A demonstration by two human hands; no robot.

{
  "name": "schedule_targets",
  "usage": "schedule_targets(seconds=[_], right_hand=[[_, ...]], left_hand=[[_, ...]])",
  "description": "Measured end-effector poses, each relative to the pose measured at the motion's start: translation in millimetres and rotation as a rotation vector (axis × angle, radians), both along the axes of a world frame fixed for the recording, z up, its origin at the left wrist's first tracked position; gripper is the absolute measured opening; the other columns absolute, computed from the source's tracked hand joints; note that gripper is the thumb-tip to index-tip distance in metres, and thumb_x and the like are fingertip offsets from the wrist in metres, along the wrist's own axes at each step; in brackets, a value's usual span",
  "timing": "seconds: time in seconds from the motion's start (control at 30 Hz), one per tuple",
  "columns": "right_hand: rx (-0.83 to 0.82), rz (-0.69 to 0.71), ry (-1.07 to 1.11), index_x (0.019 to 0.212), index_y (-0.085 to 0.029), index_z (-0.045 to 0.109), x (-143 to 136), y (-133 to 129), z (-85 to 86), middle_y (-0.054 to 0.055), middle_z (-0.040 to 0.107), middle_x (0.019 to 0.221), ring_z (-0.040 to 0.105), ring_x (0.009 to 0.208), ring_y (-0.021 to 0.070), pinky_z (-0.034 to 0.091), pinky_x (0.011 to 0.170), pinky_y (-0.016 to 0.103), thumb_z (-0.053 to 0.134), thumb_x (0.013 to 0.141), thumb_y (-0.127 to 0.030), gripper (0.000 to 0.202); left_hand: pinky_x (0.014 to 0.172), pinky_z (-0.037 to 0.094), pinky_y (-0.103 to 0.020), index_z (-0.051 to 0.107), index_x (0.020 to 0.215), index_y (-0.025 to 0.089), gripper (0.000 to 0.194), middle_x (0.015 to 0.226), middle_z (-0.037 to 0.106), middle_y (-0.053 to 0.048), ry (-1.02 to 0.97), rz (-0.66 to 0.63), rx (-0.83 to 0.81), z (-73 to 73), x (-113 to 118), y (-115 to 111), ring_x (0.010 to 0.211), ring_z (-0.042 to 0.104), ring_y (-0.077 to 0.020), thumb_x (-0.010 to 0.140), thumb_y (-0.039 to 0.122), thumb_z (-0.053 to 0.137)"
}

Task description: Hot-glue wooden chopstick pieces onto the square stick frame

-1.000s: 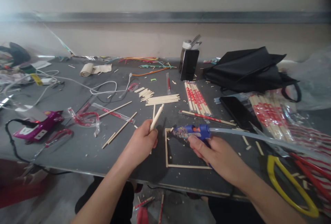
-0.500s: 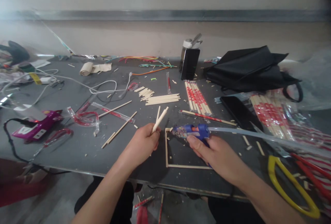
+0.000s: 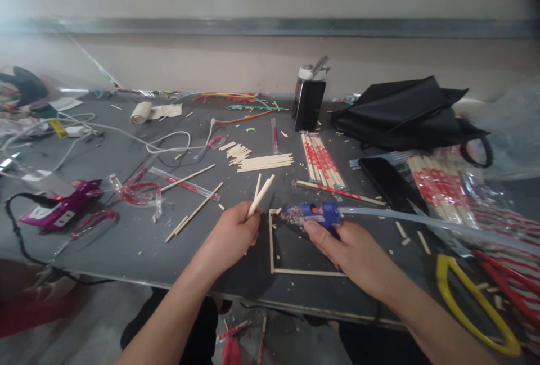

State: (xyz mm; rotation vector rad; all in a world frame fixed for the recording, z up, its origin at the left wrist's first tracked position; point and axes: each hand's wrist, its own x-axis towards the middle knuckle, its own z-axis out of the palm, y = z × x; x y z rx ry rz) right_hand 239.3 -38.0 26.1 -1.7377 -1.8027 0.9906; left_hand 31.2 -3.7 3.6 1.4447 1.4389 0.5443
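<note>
My left hand is closed around a few wooden chopsticks, their ends pointing up and away. In my right hand is a blue hot glue gun, with a long pale glue stick running out of its back to the right. The gun's nozzle is at the far left corner of a thin wooden stick frame lying on the table; whether it touches the wood I cannot tell. My right hand and the gun hide part of the frame. Loose chopsticks lie left of my left hand.
Cut sticks lie beyond my hands, near wrapped chopsticks. A phone leans on a bottle; another phone lies flat. At right are yellow-handled and red-handled tools and a black bag. A purple glue gun sits left.
My right hand and the glue gun have shifted very slightly to the left. My left hand and its chopsticks look unchanged.
</note>
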Motion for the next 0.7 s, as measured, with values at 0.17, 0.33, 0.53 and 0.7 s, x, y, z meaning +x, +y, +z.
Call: schedule_targets(seconds=[0.17, 0.33, 0.53, 0.7], right_hand=[[-0.011, -0.011, -0.018, 0.076, -0.024, 0.063, 0.3, -0.5, 1.6, -0.004, 0.047, 0.047, 0.046, 0.046, 0.0156, 0.037, 0.049, 0.028, 0.042, 0.088, -0.057, 0.042], [0.013, 0.004, 0.008, 0.075, -0.024, 0.063, 0.1, -0.3, 1.8, -0.004, 0.047, 0.047, 0.045, 0.046, 0.0153, 0.037, 0.049, 0.028, 0.042, 0.09, -0.055, 0.041], [0.015, -0.003, -0.018, 0.069, -0.024, 0.06, -0.1, -0.5, 1.5, -0.003, 0.046, 0.048, 0.045, 0.048, 0.0156, 0.036, 0.049, 0.028, 0.043, 0.089, -0.056, 0.041], [0.009, -0.002, -0.023, 0.068, -0.024, 0.06, 0.5, -1.0, 2.0, -0.003, 0.046, 0.047, 0.046, 0.047, 0.0162, 0.039, 0.052, 0.029, 0.043, 0.089, -0.055, 0.041]], left_hand=[[0.045, 0.032, -0.021, 0.057, 0.093, 0.018, 0.021, 0.05, 0.048, 0.007, -0.03, 0.004, 0.0, -1.5, 0.2, -0.2, 0.044, 0.042, -0.0104, 0.084, 0.029, 0.042], [0.046, 0.033, -0.021, 0.058, 0.093, 0.018, 0.021, 0.05, 0.048, 0.007, -0.02, 0.003, 0.009, -0.5, -0.1, 0.2, 0.045, 0.043, -0.0107, 0.083, 0.029, 0.043], [0.044, 0.031, -0.02, 0.057, 0.094, 0.018, 0.022, 0.05, 0.048, 0.007, -0.003, -0.003, 0.0, 0.8, 0.3, 0.4, 0.044, 0.041, -0.0102, 0.084, 0.028, 0.041], [0.044, 0.032, -0.02, 0.057, 0.092, 0.018, 0.021, 0.049, 0.048, 0.007, -0.021, 0.0, -0.002, -0.1, 0.4, 1.1, 0.043, 0.041, -0.0101, 0.083, 0.029, 0.042]])
